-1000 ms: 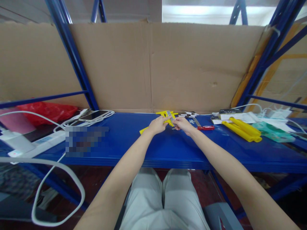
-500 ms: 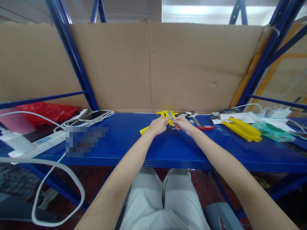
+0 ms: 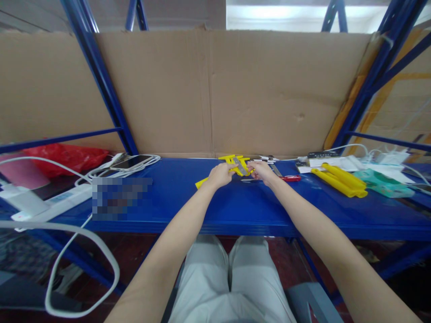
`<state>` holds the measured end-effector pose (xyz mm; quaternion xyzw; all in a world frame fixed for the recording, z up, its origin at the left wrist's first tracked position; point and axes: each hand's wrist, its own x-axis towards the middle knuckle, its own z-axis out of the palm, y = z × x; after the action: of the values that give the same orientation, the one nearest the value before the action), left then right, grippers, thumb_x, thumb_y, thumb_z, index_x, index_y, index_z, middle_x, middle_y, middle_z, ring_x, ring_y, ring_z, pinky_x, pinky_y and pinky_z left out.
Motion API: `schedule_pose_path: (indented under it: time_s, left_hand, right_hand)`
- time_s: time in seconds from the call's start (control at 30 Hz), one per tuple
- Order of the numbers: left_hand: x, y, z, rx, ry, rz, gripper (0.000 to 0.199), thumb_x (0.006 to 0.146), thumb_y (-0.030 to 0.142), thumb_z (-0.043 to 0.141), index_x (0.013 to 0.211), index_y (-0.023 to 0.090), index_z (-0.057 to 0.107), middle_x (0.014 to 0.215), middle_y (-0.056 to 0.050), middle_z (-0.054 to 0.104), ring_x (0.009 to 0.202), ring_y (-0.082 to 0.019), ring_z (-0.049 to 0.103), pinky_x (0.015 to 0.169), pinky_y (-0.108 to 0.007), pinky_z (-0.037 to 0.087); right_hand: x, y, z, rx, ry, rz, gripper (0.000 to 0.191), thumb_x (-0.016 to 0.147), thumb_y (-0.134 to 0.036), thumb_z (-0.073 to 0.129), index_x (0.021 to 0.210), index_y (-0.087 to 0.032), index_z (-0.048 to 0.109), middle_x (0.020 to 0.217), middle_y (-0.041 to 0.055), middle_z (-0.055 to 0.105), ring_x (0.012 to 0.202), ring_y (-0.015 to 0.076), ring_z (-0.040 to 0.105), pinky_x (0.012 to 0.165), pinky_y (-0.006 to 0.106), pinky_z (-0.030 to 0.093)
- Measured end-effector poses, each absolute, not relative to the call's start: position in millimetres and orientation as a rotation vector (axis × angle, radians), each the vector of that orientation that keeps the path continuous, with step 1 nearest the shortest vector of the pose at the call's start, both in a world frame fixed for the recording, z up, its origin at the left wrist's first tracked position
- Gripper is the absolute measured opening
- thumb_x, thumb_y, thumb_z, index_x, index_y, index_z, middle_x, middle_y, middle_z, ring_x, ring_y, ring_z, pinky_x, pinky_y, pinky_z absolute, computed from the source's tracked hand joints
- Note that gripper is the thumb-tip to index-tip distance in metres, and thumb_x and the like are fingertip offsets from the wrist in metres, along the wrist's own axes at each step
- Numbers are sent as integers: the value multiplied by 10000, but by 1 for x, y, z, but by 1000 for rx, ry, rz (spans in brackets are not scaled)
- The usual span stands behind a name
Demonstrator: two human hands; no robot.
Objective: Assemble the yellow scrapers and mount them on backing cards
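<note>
Near the back of the blue table, my left hand (image 3: 220, 175) is closed, its fingertips at the left side of a yellow part with a flat grey plate (image 3: 239, 166). My right hand (image 3: 263, 172) pinches the right side of the same part. Their fingers hide some of it, so its exact kind is unclear. More yellow pieces (image 3: 228, 158) lie just behind. A yellow handle-like piece (image 3: 201, 183) sticks out beneath my left wrist. Beside my right wrist lies a screwdriver-like tool with a red handle (image 3: 291, 178), its thin shaft passing under my hand.
On the right are two yellow tubes (image 3: 340, 180), a green plastic packet (image 3: 385, 184) and small boxes (image 3: 323, 155). On the left are a power strip (image 3: 63, 204), a phone (image 3: 132, 162) with white cables and a red bag (image 3: 67, 158). A cardboard wall (image 3: 215, 94) stands behind.
My right hand has shifted slightly right, and my left fingers have drawn back a little, showing more of the grey plate. The plate appears turned slightly.
</note>
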<state>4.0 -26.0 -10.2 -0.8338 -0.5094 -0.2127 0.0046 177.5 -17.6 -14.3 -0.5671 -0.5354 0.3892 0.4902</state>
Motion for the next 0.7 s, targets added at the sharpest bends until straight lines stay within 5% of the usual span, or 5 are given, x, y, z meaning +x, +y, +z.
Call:
schedule_pose_path:
  time_s: [0.13, 0.33, 0.7]
  left_hand:
    - [2, -23, -12, -2604, -1648, -691, 407, 864, 222, 504, 1261, 279, 575, 1246, -62, 608, 1147, -234, 558, 962, -338, 421]
    - [-2, -21, -10, -2544, -1721, -691, 420, 865, 209, 486, 1273, 275, 560, 1239, -59, 613, 1147, -224, 561, 957, -326, 424]
    - [-2, -18, -13, -2567, -1708, -662, 448, 858, 198, 494, 1295, 287, 531, 1255, -52, 603, 1169, -214, 545, 973, -323, 413]
  right_hand:
    - [198, -1, -21, -1531, -1363, 582, 152, 786, -189, 524, 636, -166, 529, 529, -11, 558, 445, 89, 467, 446, 198, 355]
    - [219, 11, -26, -1840, -1597, 75, 170, 779, -138, 495, 808, -160, 661, 907, 88, 705, 864, 190, 636, 758, 246, 448]
    - [228, 12, -31, -2086, -1837, 40, 223, 752, -355, 623, 871, -204, 736, 935, 90, 718, 884, 216, 648, 692, 252, 459]
